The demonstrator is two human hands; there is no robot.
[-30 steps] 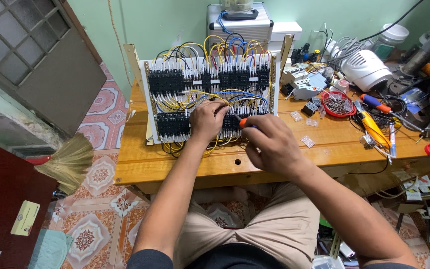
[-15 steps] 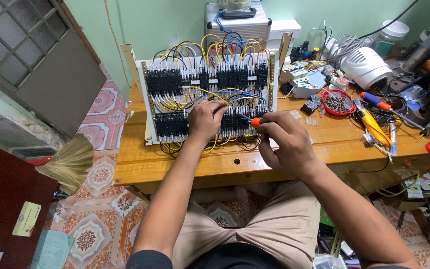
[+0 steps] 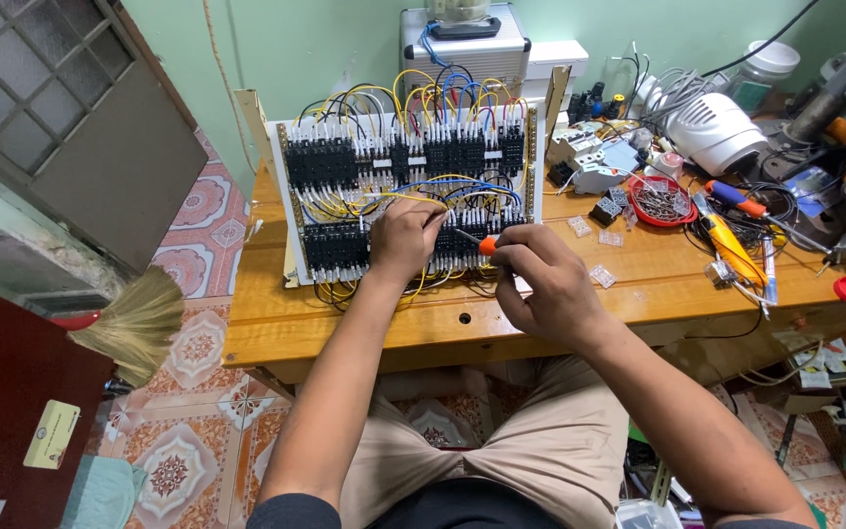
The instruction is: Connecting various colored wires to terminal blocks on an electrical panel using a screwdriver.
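A white panel (image 3: pixel 291 211) with rows of black relay blocks and many yellow, blue and black wires leans on a wooden workbench (image 3: pixel 345 328). My left hand (image 3: pixel 401 238) rests on the lower row of blocks and pinches a yellow wire. My right hand (image 3: pixel 545 284) grips an orange-handled screwdriver (image 3: pixel 483 245), whose tip points left at the blocks just beside my left fingers.
A red dish of small screws (image 3: pixel 660 202), orange-handled tools (image 3: pixel 731 247), a white fan-like device (image 3: pixel 717 132) and cable clutter crowd the bench's right side. A silver case (image 3: pixel 462 49) stands behind the panel. A straw broom (image 3: pixel 139 323) lies on the tiled floor at left.
My right hand has shifted slightly left and brought the screwdriver tip to the lower blocks. My left hand stays on the panel.
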